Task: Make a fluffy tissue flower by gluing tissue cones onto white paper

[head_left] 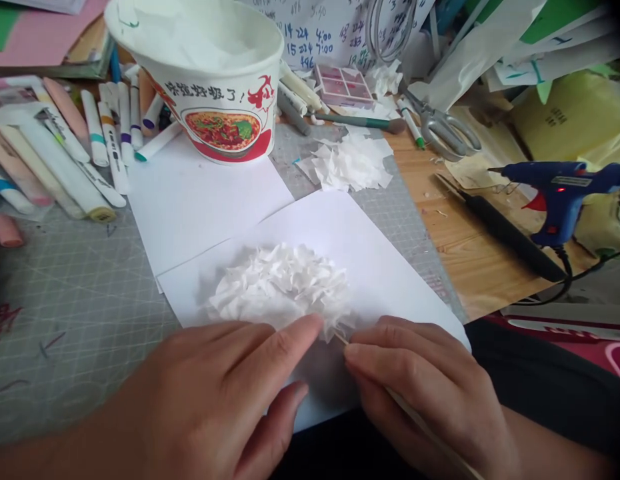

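Note:
A ruffled mound of white tissue paper pieces rests on a white paper sheet in the middle of the head view. My left hand is at its near side, index finger stretched out to the mound's near right edge, thumb apart below; I see nothing held in it. Pinched in my right hand is a thin wooden stick, its tip at the mound's near right edge. The stick's other end runs back under the hand toward the bottom of the view.
Behind stands a paper noodle bucket, with markers to its left. Loose tissue squares lie behind the sheet. At right are scissors, a blue glue gun with its red light lit, and black-handled tweezers.

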`<move>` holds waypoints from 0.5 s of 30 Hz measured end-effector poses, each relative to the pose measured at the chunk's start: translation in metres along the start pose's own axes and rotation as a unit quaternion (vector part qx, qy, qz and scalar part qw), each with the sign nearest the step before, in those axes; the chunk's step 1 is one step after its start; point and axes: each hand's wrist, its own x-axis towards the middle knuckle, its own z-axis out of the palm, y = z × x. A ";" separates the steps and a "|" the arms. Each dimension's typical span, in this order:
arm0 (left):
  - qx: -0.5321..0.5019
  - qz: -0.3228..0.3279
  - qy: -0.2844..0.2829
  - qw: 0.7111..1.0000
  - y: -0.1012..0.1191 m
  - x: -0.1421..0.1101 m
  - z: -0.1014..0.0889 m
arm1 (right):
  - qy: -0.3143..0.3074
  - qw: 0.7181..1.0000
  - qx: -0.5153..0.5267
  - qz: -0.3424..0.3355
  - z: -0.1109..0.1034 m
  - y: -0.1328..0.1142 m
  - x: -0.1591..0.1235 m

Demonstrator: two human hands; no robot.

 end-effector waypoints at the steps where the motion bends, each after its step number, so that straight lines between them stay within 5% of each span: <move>1: 0.000 0.004 -0.006 1.000 0.000 0.000 -0.001 | -0.003 1.000 0.020 0.004 -0.002 0.000 0.001; 5: 0.002 0.009 -0.025 1.000 0.000 -0.002 -0.001 | -0.011 0.994 0.104 0.029 -0.008 0.000 0.002; 9: -0.003 0.005 -0.038 0.999 0.001 -0.003 -0.001 | 0.076 0.985 0.146 0.057 -0.018 -0.003 -0.004; 15: 0.062 0.030 -0.023 0.997 0.000 -0.011 0.013 | 0.130 0.989 0.056 0.043 -0.050 0.017 0.006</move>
